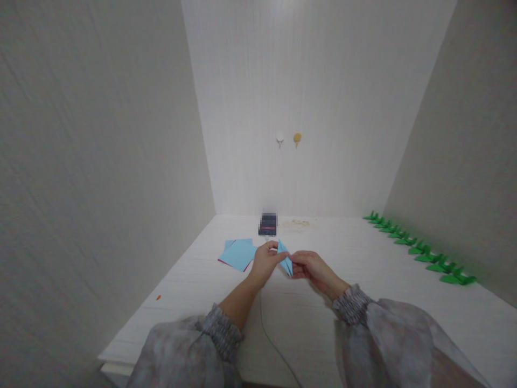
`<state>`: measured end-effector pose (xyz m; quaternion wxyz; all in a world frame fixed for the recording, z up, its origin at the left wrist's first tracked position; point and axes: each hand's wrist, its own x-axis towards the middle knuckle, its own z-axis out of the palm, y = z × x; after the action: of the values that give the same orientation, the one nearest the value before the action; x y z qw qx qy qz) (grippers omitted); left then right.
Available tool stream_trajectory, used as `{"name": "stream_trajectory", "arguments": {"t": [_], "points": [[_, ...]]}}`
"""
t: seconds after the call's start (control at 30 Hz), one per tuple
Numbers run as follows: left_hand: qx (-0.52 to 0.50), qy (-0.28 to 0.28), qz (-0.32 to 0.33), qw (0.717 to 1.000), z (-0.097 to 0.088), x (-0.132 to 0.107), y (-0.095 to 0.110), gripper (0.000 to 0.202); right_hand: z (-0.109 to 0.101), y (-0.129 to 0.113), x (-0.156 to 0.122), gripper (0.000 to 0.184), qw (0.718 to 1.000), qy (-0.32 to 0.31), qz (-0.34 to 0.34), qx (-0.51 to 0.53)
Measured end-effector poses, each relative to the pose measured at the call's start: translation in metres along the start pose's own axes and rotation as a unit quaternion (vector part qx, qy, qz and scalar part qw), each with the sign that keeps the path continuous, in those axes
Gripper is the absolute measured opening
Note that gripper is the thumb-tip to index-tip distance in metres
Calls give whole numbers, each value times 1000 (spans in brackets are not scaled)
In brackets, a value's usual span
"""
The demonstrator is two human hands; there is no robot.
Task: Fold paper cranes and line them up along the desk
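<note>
1. Pinching a folded blue paper piece (285,257) between both hands above the white tabletop (363,302); my left hand (266,262) grips its left side, my right hand (311,268) its lower tip.
2. Judged light, thin and easily creased; best held at the folded edges.
3. Blue sheets (239,253) lie just left, green paper shapes (420,249) line the right wall, a cable (274,339) trails toward me.
4. Open room lies between.
</note>
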<state>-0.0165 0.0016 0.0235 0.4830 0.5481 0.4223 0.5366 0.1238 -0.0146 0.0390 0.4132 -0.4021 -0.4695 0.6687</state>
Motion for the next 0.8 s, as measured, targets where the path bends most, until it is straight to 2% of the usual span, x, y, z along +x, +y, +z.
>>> {"name": "stream_trajectory", "arguments": {"t": [0.17, 0.33, 0.57, 0.8], "points": [[-15, -11, 57, 998, -3, 0, 1, 41, -1, 0, 2, 20, 1000, -9, -24, -17], [-26, -24, 89, 995, -2, -1, 3, 56, -1, -1, 6, 22, 996, 12, -85, -34], [-90, 16, 79, 993, 4, 2, 1, 70, -7, 0, 9, 20, 984, 51, -150, -82], [-104, -19, 61, 993, 6, 2, 4, 76, -12, 0, 10, 19, 968, 68, -187, -155]]}}
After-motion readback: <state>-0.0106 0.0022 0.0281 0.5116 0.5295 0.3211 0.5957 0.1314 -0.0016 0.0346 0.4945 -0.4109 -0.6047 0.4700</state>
